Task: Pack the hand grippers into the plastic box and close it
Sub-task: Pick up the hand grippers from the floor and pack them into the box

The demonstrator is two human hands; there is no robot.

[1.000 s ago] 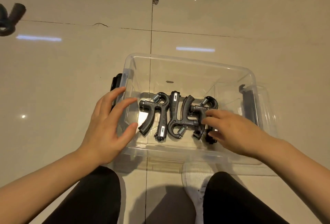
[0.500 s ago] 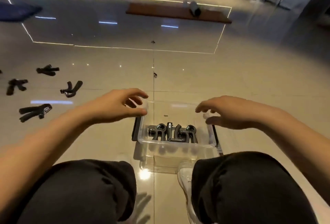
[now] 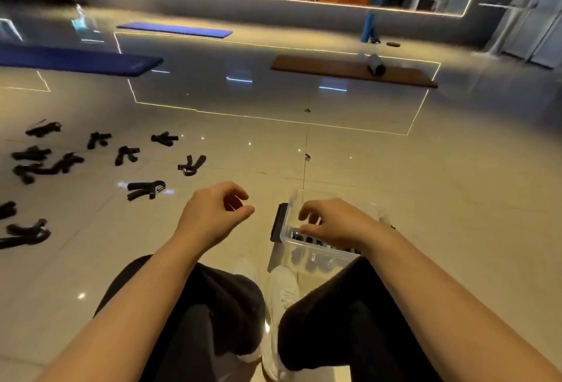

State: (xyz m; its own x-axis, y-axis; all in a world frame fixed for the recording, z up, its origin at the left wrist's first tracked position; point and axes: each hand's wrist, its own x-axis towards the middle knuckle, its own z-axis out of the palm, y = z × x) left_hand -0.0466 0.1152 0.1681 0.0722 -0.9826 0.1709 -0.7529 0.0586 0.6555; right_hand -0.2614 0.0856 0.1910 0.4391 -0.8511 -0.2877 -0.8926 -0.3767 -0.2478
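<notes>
The clear plastic box [image 3: 316,252] stands open on the floor just beyond my knees, with a black latch [image 3: 279,222] on its left side. Black hand grippers [image 3: 307,238] lie in it, mostly hidden by my right hand [image 3: 337,223], which hovers over the box with fingers apart and holds nothing. My left hand [image 3: 213,214] hangs left of the box, fingers curled loosely, empty. Several more black hand grippers lie scattered on the floor to the left; the nearest [image 3: 146,190] and another [image 3: 191,165] are ahead of my left hand.
My knees in black trousers and white shoes [image 3: 279,293] are in front of the box. Blue mats [image 3: 79,60] and a brown mat [image 3: 352,72] with a roller [image 3: 376,65] lie farther off on the glossy tiled floor.
The view has tilted up from the box to the room. My left hand came off the box's left wall and moved left; my right hand lifted out from the grippers and hovers over the box.
</notes>
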